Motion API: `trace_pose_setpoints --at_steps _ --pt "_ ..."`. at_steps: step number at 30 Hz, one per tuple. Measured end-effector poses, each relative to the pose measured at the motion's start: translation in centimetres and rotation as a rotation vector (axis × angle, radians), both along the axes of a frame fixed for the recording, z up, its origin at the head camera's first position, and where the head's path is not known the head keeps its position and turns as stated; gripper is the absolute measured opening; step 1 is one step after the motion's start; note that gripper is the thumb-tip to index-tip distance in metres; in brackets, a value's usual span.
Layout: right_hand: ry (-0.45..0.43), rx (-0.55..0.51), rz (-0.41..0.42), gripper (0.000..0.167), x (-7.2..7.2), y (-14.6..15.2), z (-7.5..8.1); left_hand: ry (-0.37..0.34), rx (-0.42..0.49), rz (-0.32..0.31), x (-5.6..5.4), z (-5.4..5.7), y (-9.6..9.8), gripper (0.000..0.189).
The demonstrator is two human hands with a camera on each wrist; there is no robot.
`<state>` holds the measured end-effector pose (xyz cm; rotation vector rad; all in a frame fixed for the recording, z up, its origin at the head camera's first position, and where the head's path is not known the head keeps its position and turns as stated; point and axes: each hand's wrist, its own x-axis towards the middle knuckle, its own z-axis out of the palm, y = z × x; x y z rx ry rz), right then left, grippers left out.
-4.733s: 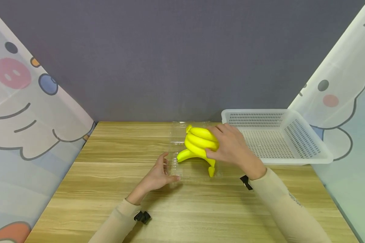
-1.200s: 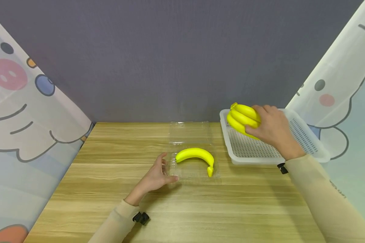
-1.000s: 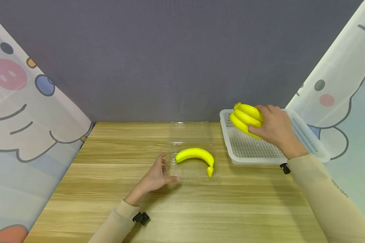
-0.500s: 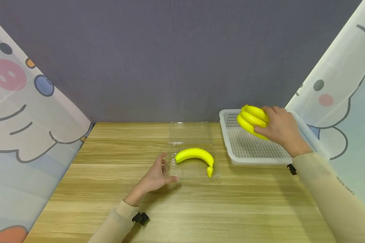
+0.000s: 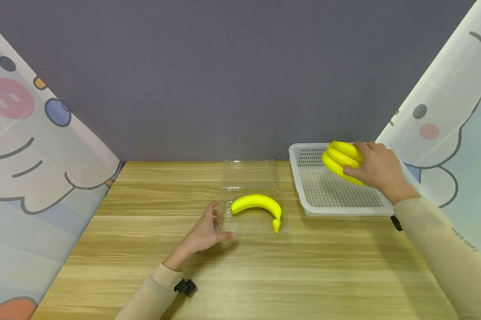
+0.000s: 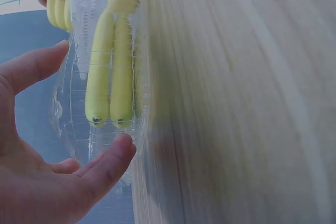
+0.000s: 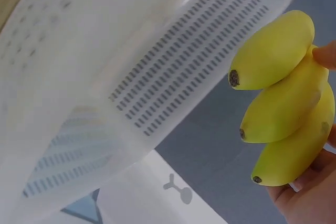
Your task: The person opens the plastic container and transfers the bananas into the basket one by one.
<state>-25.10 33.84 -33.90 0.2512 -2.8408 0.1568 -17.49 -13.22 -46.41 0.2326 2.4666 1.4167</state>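
Observation:
My right hand (image 5: 380, 169) grips a bunch of yellow bananas (image 5: 342, 162) above the white basket (image 5: 346, 211). In the right wrist view, the dark tips of the bananas (image 7: 281, 100) point left, and the thumb presses near their joined end. On the table lies an opened clear plastic clamshell box (image 5: 248, 232) with a curved banana (image 5: 258, 201) in its base. My left hand (image 5: 202, 231) is at the box's left end, thumb and fingers spread apart around its corner. Through the plastic, the left wrist view shows two banana shapes (image 6: 100, 77) side by side.
The slotted basket stands at the back right of the wooden table (image 5: 240, 275), against the grey back panel (image 5: 232, 80). The box's lid (image 5: 250, 174) lies folded back toward that panel. Cartoon-printed side panels (image 5: 32, 133) flank the table.
My right hand lifted the banana bunch from above the box and carried it right, over the basket, where it keeps drifting right and slightly down. My left hand has stayed put.

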Motion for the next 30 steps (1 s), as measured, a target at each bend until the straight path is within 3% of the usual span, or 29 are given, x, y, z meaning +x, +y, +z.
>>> trace_pose_setpoints --at_steps 13,30 --pt "-0.050 0.015 0.006 0.061 0.0 2.1 -0.9 0.002 -0.008 0.004 0.0 0.2 0.1 0.115" --pt "-0.217 0.044 -0.096 0.078 0.1 4.5 -2.6 -0.006 0.006 -0.001 0.1 0.3 0.0 0.117"
